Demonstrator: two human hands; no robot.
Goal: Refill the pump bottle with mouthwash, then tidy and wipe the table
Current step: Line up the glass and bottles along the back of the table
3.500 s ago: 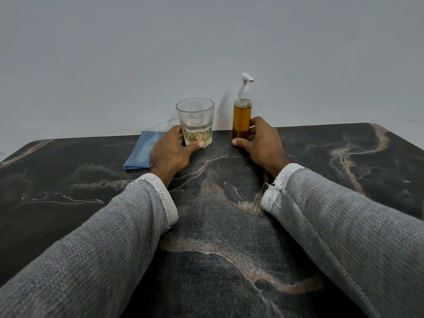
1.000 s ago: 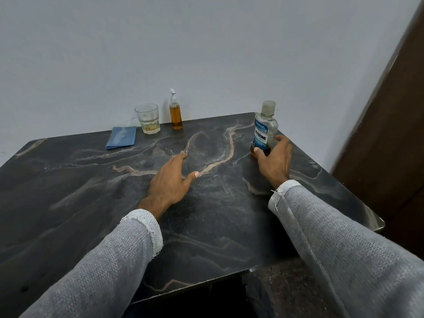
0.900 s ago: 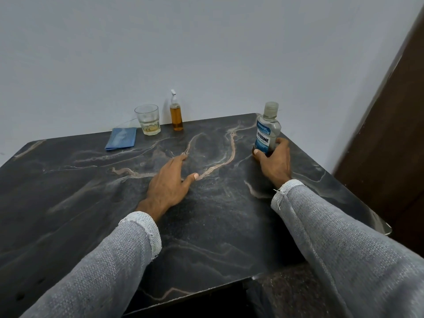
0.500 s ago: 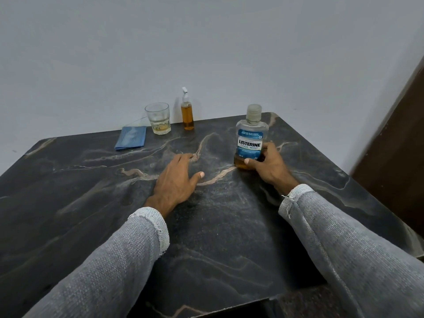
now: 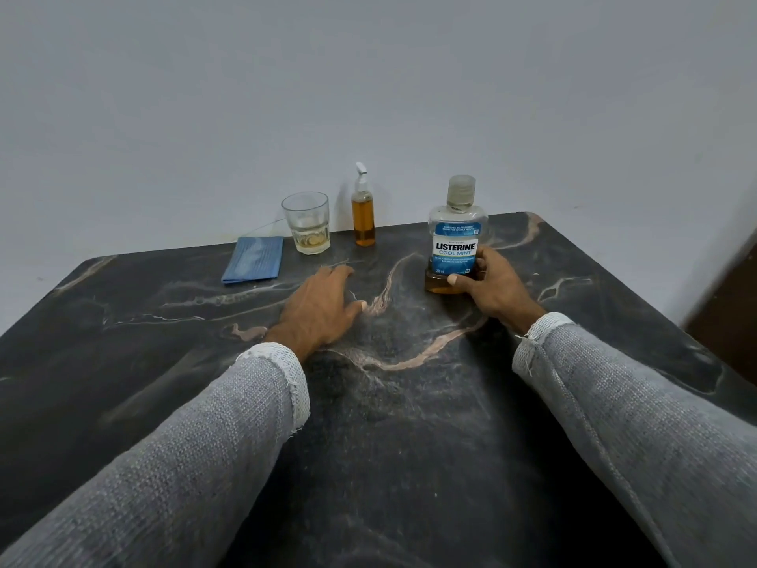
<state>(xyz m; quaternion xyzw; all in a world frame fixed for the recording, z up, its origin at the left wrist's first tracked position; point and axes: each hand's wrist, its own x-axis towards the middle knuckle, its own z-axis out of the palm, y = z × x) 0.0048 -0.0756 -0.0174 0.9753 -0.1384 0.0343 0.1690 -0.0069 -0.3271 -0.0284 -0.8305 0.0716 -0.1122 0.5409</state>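
Right hand (image 5: 497,286) grips my upright mouthwash bottle (image 5: 456,235) near the table's (image 5: 409,444) far edge, left hand (image 5: 319,309) flat, fingers spread.

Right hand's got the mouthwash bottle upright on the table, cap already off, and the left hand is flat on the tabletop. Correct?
Not quite: the head view shows the cap still on the mouthwash bottle. The rest holds: the right hand grips it upright on the table, and the left hand lies flat.

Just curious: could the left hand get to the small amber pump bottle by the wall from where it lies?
Probably yes. The left hand lies flat and holds nothing, and only bare dark marble table separates it from the pump bottle.
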